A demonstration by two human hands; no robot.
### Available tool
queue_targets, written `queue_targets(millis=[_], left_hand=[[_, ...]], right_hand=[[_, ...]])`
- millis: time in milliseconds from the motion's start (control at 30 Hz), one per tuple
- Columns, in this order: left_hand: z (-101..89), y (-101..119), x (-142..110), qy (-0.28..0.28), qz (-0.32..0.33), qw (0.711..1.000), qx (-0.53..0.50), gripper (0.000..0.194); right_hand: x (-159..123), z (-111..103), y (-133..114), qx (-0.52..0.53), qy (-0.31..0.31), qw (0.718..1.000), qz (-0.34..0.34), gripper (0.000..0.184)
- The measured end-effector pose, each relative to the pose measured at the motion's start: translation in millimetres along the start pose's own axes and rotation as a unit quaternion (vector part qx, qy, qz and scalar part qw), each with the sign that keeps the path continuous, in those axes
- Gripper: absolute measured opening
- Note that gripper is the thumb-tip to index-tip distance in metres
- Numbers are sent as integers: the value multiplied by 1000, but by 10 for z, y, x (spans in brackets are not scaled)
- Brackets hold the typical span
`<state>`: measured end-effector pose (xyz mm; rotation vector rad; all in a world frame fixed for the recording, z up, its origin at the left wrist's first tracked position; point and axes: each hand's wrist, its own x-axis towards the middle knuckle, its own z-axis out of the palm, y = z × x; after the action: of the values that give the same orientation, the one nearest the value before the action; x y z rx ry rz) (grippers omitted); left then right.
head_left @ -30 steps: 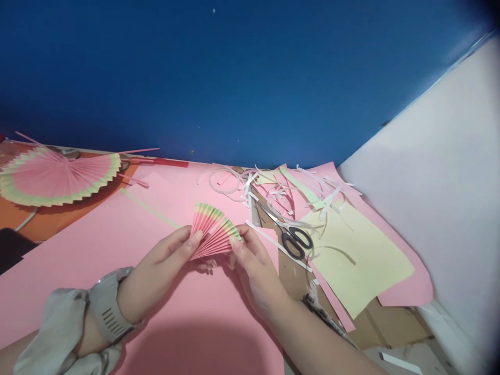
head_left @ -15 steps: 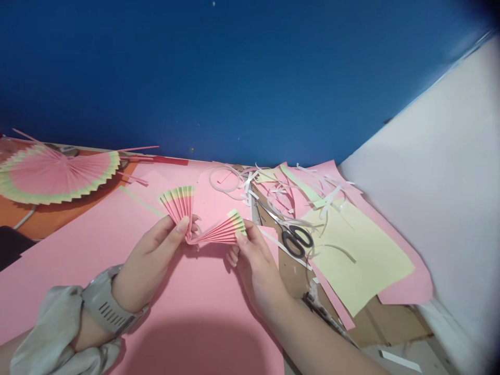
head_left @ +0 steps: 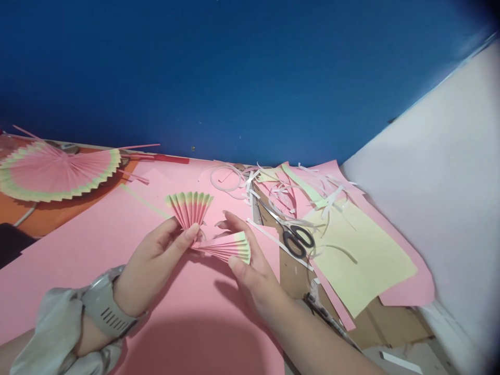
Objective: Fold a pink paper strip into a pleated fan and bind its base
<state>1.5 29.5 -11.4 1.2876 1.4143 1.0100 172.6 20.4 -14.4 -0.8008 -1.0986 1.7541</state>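
Note:
A small accordion-pleated paper fan [head_left: 192, 205], pink with a yellow and green border, is bent into two spread wings over the pink paper. My left hand [head_left: 164, 250], with a grey watch on its wrist, pinches it near the fold between thumb and fingers. The right wing stretches across to my right hand [head_left: 253, 260]. That hand's thumb lies on the wing's lower outer corner, with the palm behind it. Its other fingers reach up and left, loosely curled and clear of the pleats. Part of the fold is hidden behind my left thumb.
A larger pleated fan [head_left: 64, 174] lies at the left on an orange surface. Black-handled scissors [head_left: 297, 240] rest to the right, among paper strips. A pale yellow sheet [head_left: 363, 260] lies beyond them. A blue wall [head_left: 234, 78] rises behind, and a white panel [head_left: 441, 182] borders the right.
The left wing has opened wider and shifted right. The right wing has dropped slightly and turned its pleats toward me. My right fingers have loosened from their pinch and stretched out.

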Motion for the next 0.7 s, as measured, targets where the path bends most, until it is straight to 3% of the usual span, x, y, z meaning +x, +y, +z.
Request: queue_targets(millis=[167, 233, 467, 700], left_hand=[[10, 45, -25, 6, -8, 1000, 21, 32], [19, 69, -20, 2, -14, 1000, -1, 31], [35, 104, 42, -36, -40, 992, -115, 21], [16, -13, -1, -82, -48, 991, -91, 27]], right_hand=[[52, -21, 62, 13, 89, 995, -38, 18], [75, -24, 75, 27, 104, 993, -54, 14], [47, -25, 50, -27, 31, 997, -63, 30], [12, 54, 32, -27, -24, 999, -10, 24]])
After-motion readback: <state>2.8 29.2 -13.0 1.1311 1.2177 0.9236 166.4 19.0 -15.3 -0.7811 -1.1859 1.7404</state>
